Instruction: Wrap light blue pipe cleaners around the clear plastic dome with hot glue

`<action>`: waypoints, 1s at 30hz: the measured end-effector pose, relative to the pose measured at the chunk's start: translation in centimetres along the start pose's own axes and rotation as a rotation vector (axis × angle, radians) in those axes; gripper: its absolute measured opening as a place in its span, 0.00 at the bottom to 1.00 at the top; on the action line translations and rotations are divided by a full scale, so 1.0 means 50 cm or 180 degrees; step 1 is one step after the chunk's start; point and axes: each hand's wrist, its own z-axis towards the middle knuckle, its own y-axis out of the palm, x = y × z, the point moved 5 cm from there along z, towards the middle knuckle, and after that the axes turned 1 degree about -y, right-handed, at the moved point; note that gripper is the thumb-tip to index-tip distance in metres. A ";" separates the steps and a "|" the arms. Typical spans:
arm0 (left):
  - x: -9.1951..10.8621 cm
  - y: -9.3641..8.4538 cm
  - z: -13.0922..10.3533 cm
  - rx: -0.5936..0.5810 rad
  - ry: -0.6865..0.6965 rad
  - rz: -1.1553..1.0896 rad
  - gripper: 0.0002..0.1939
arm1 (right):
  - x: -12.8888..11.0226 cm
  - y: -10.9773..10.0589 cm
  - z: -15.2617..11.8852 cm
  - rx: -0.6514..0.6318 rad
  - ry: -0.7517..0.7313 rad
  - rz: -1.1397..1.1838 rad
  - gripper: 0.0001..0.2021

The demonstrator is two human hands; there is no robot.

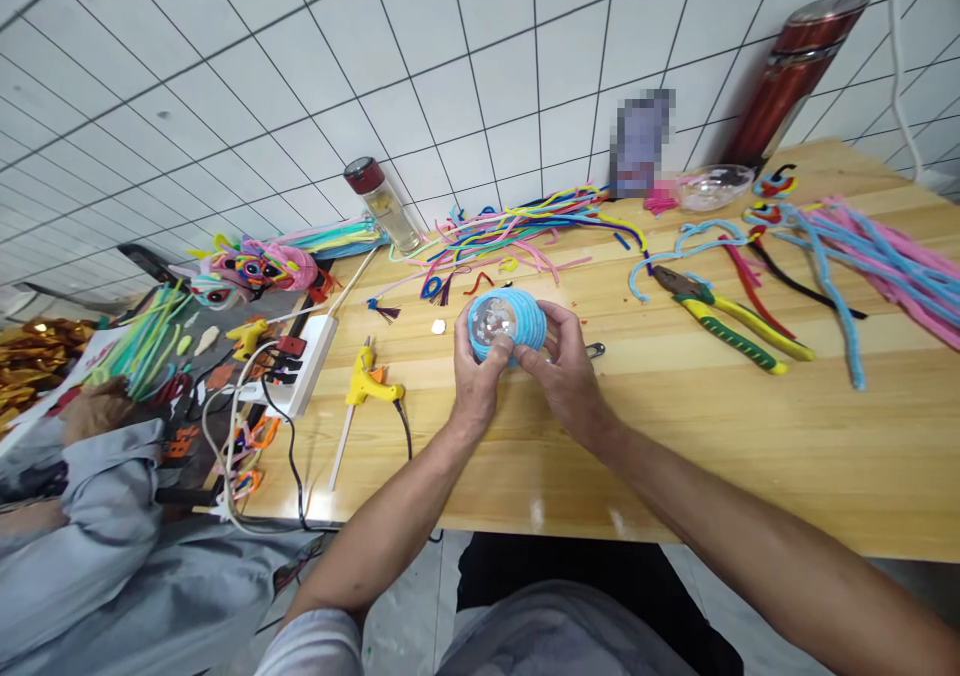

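Observation:
Between my two hands is a clear rounded shell wrapped in light-blue pipe cleaner (531, 324), held just above the wooden table. My left hand (480, 371) curls around its left side, thumb on the clear face. On the other side my right hand (562, 361) grips the blue coils, its thumb close to the left one. What the shell is made of I cannot tell for sure. A yellow glue gun (367, 381) with a glue stick in it lies to the left. Pliers with yellow-green handles (724, 326) rest to the right.
A white power strip (311, 366) with trailing cords is at the left. Loose pipe cleaners (517, 218) lie along the wall beside a glass bottle (386, 211). A red flask (795, 81), clear dish (712, 191) and pink-blue bundle (892, 266) are right. A co-worker's sleeve (112, 486) is at left.

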 end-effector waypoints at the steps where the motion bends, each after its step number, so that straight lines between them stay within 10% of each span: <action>1: -0.001 -0.001 0.000 0.0041 -0.0066 -0.0078 0.38 | 0.000 0.000 0.000 -0.0004 -0.0005 -0.0010 0.33; 30: -0.011 -0.011 0.017 0.0186 -0.0185 -0.0408 0.40 | -0.012 0.001 0.002 0.0030 0.0116 0.0118 0.36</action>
